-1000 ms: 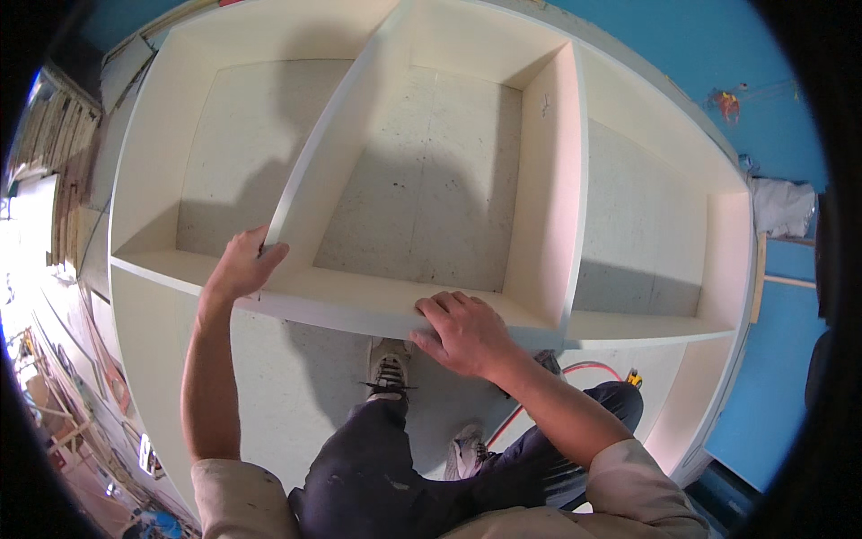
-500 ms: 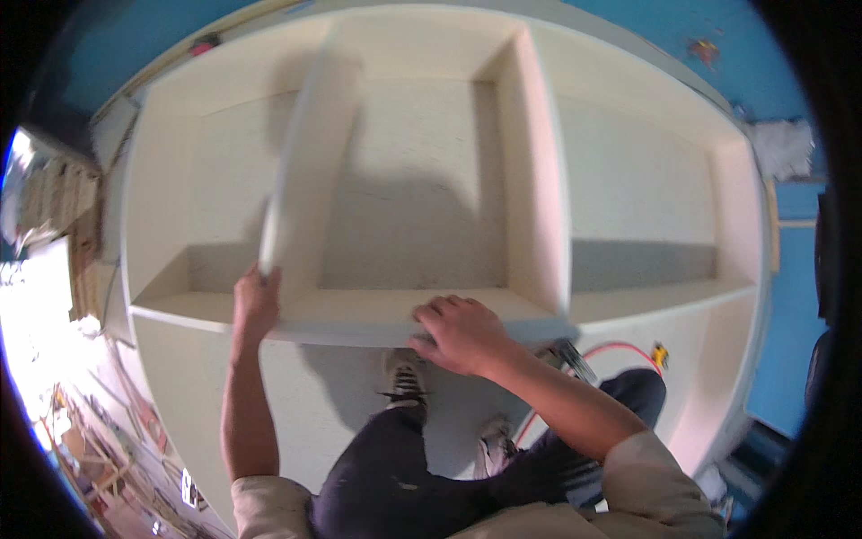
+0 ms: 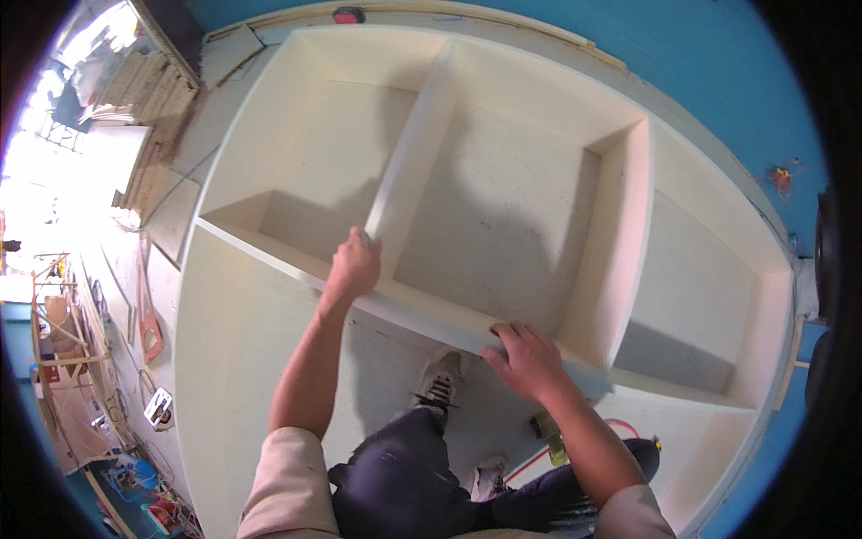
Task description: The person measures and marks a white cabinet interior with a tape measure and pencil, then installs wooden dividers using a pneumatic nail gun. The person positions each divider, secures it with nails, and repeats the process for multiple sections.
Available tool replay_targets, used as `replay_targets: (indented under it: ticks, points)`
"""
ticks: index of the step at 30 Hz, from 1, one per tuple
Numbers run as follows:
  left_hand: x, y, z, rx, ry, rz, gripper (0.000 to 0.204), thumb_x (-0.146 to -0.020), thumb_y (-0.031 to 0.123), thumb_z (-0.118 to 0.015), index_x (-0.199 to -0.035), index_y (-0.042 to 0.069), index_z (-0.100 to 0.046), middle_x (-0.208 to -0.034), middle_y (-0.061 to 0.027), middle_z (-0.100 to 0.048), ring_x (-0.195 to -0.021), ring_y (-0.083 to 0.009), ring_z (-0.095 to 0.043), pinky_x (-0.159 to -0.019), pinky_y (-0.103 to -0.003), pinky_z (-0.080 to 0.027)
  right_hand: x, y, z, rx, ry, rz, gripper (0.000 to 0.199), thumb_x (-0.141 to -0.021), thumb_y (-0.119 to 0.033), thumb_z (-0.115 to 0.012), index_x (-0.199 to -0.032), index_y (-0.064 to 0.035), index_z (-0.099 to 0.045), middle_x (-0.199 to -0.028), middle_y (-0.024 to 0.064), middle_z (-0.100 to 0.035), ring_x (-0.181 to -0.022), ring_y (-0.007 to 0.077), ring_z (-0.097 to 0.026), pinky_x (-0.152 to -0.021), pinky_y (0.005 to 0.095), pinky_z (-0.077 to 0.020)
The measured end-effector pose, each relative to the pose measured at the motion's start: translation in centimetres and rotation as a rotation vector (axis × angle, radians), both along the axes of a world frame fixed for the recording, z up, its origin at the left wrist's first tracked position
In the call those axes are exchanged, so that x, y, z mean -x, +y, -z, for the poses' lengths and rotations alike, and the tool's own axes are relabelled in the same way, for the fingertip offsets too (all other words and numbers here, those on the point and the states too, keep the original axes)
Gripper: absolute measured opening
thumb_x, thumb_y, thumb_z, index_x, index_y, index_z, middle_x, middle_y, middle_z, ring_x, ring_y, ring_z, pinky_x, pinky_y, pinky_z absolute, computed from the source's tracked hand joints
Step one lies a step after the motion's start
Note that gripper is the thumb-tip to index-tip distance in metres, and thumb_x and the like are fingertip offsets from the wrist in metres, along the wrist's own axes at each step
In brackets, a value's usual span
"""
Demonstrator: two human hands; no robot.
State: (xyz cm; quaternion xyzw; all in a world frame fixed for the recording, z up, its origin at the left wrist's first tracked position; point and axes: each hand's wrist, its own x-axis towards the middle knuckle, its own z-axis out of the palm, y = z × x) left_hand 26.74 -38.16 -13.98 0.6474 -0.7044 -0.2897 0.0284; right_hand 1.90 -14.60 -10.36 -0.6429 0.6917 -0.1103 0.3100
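Note:
A large white cabinet frame [image 3: 269, 242] lies on its back around me, split into compartments by upright boards. My left hand [image 3: 356, 266] is closed on the near end of the left divider board [image 3: 415, 144], where it meets the long cross board [image 3: 426, 316]. Farther right along that cross board, my right hand [image 3: 530, 361] hooks its fingers over the top edge, with the thumb on the near side. A second divider board [image 3: 626, 242] stands just beyond the right hand. Partly hidden behind my right forearm is a yellow-green tool [image 3: 549, 436].
A red hose [image 3: 530, 463] runs beside my legs, and my shoes [image 3: 442, 382] stand inside the near compartment. Left of the cabinet lie a handsaw [image 3: 151, 337], wood scraps and cables. A red tool [image 3: 348, 14] sits beyond the far side, near the blue wall [image 3: 709, 90].
My view has turned, so the cabinet appears tilted and shifted right. Both hands stay on the boards; the right hand still grips the cross board's edge.

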Motion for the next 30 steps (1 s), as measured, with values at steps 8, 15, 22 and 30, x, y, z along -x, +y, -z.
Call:
replay_targets:
  ticks: [8,15,22,30]
  points:
    - [-3.3,4.3,-5.6,0.411,0.068,0.014,0.042,-0.098,0.019,-0.058,-0.132,-0.004,-0.051,-0.129,-0.0251,-0.061,-0.12,-0.039,-0.06,-0.101,-0.045,-0.048,5.6,3.3,-4.8,0.202,-0.066,0.185,0.039,-0.093,-0.026,-0.068,-0.124,-0.005,-0.059,-0.12,0.0173,-0.064,-0.112,0.0367,-0.061,-0.095,0.0476,-0.0504]
    - [-9.5,17.2,-4.8,0.063,0.02,-0.076,0.032,-0.099,0.019,-0.054,-0.124,-0.001,-0.056,-0.105,-0.0221,-0.067,-0.094,-0.0341,-0.066,-0.084,-0.042,-0.051,17.5,10.5,-7.2,0.334,-0.087,0.659,0.022,-0.093,-0.016,-0.065,-0.109,-0.0014,-0.064,-0.102,0.0171,-0.07,-0.095,0.0324,-0.069,-0.082,0.0405,-0.054]
    - [-10.7,25.9,-7.8,-0.115,0.129,-0.321,0.035,-0.094,0.018,-0.056,-0.123,-0.002,-0.057,-0.09,-0.0182,-0.072,-0.08,-0.0258,-0.072,-0.076,-0.038,-0.055,12.8,11.0,-3.6,0.423,-0.308,0.596,0.013,-0.091,-0.013,-0.064,-0.101,-0.0047,-0.066,-0.094,0.0122,-0.071,-0.086,0.0303,-0.069,-0.071,0.0401,-0.056]
    - [-20.0,35.5,-26.0,0.222,0.199,-0.602,0.027,-0.102,0.01,-0.055,-0.125,-0.003,-0.054,-0.099,-0.0156,-0.07,-0.083,-0.0208,-0.07,-0.074,-0.032,-0.056,1.8,4.3,1.7,0.399,0.193,0.312,0.028,-0.092,-0.031,-0.06,-0.103,-0.0059,-0.065,-0.101,0.0147,-0.067,-0.101,0.0325,-0.064,-0.089,0.0477,-0.0489]
